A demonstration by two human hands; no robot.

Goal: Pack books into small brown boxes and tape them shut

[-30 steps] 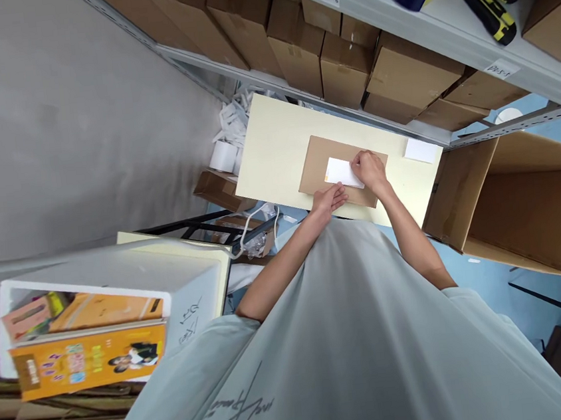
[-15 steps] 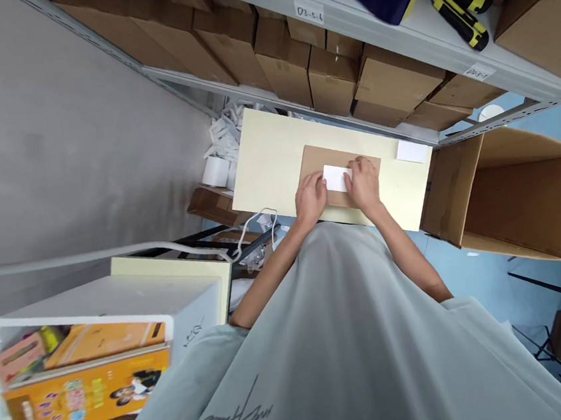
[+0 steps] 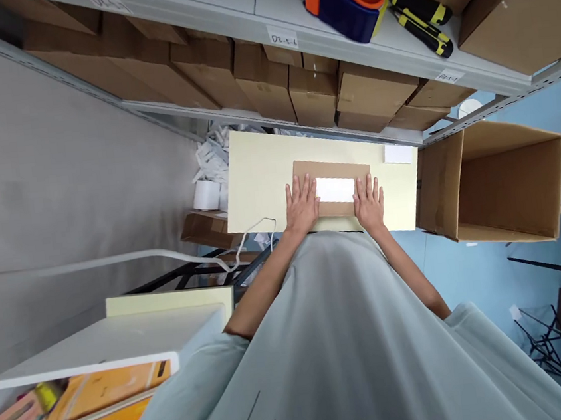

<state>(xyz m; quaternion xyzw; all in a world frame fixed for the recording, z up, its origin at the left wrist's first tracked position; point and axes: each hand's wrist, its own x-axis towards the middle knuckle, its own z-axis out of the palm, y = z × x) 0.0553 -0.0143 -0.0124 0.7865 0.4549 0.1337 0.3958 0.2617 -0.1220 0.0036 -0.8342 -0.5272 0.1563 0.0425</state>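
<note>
A flat brown cardboard piece (image 3: pixel 331 166), perhaps a small box, lies on the pale yellow tabletop (image 3: pixel 261 172). On its middle is a white rectangular label (image 3: pixel 336 189). My left hand (image 3: pixel 302 206) rests flat with fingers spread over the cardboard's left end, fingertips beside the label's left edge. Over the right end lies my right hand (image 3: pixel 369 204), its fingers also stretched out and apart. Neither hand grips anything. A stack of white paper or labels (image 3: pixel 397 153) sits at the table's far right corner.
Behind the table stands a shelf (image 3: pixel 250 109) of brown boxes, with a tape dispenser (image 3: pixel 349 2) and utility knives (image 3: pixel 423 18) above. An open carton (image 3: pixel 502 180) is at the right. White rolls (image 3: pixel 206 195) and a white cable (image 3: pixel 155 253) are at the left.
Both hands have gone from curled fingers at the label's edges to flat, spread fingers on the cardboard's ends. The whole label now shows. The camera view has shifted somewhat.
</note>
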